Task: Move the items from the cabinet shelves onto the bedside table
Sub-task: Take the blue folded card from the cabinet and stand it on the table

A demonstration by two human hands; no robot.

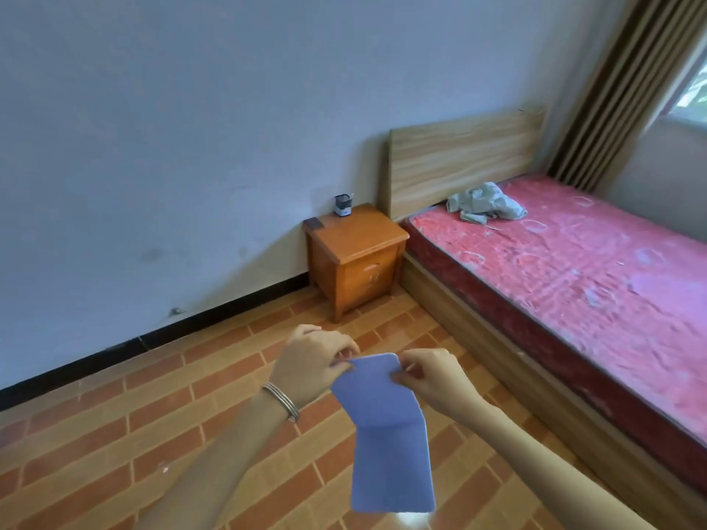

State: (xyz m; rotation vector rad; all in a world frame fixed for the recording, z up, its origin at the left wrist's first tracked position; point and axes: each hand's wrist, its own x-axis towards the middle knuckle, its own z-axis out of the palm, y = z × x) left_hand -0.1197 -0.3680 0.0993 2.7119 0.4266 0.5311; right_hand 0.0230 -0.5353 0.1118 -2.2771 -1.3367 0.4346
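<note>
Single view, head cam, worn on my head, wide-angle; the skirting and bed edge bowed toward the frame edges. It faced forward and tilted down, looking from above my hands across the room toward the far wall [172, 147]. Nearest the lens, low centre: my left hand [310, 363] and right hand [432, 376], both pinching the blue cloth [386, 434], with the forearms running out of the bottom edge. The tiled floor [191, 434] filled the near left. The bedside table [355, 239] sat far centre, well apart from my hands. The bed [574, 269] ran along the right from far to near. The curtain [627, 89] and a sliver of window [692, 89] were at the far right corner.
</note>
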